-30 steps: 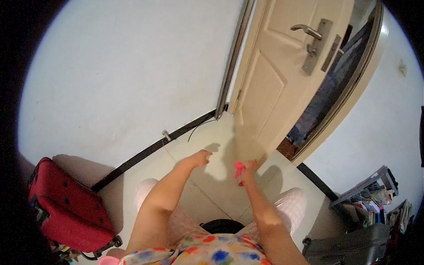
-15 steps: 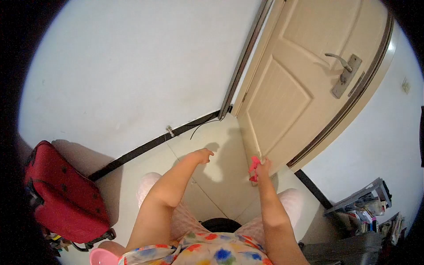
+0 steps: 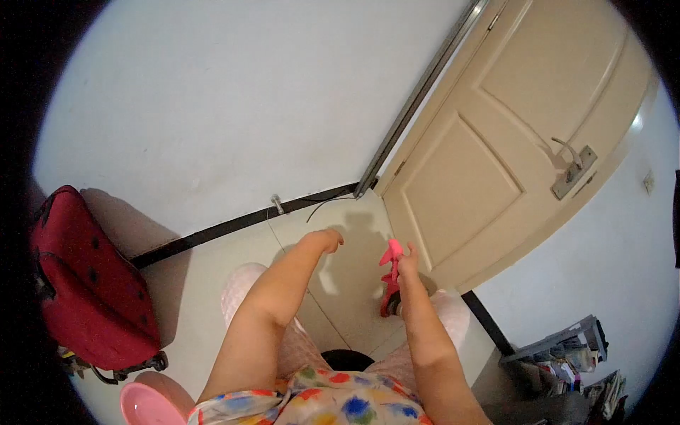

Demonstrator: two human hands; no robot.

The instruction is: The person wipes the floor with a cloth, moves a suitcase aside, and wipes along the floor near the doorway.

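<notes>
My right hand point(image 3: 407, 261) is closed around a bright pink object point(image 3: 392, 255) with an angled, pointed top. Its exact kind is not clear from here. Below it shows a darker red part point(image 3: 386, 303) with a black and grey piece beside it; whether these are joined to the pink object I cannot tell. Out over the floor, my left hand point(image 3: 329, 241) has loosely bent fingers and nothing visible in it. Both forearms reach forward above my knees, and the left hand touches nothing.
A beige door point(image 3: 460, 177) with a metal handle point(image 3: 567, 156) stands ahead right, shut. On the left are a red suitcase point(image 3: 92, 276) and a pink basin point(image 3: 152, 405). A grey rack point(image 3: 559, 340) with papers is at lower right. A door stop point(image 3: 277, 204) juts from the wall.
My view has shifted, so the door sits farther right and the suitcase farther left. The pink object in my right hand has turned, and more of it shows. My left hand keeps its pose.
</notes>
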